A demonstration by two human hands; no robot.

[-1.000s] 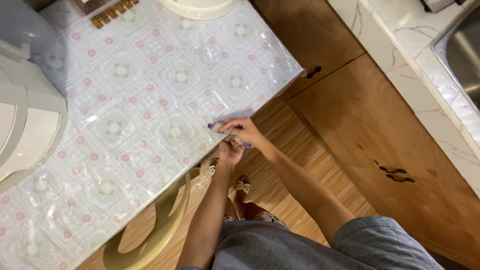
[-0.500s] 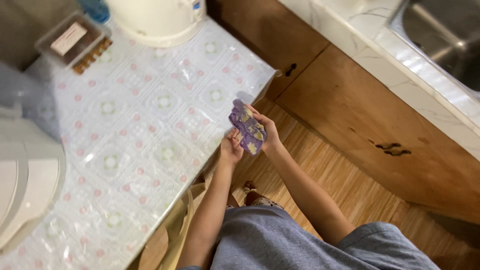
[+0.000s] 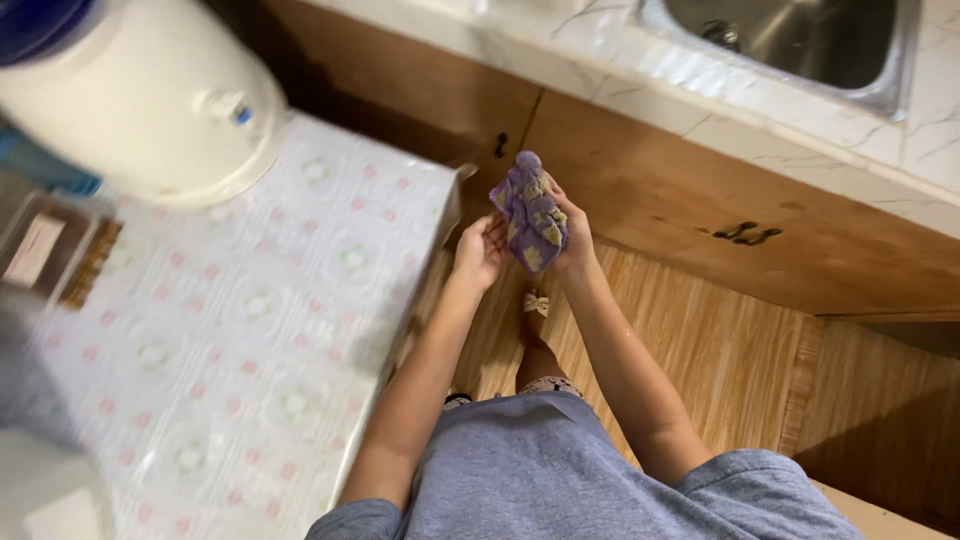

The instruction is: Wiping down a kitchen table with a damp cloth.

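We had the purple cloth [image 3: 530, 215] bunched up and clenched in our right hand [image 3: 568, 240], held in the air over the wooden floor [image 3: 700, 350], just off the table's [image 3: 230, 330] corner and in front of the cabinet doors [image 3: 650, 190]. Our left hand [image 3: 480, 250] sat open, palm cupped beside the cloth, fingertips near or touching it; we couldn't tell which.
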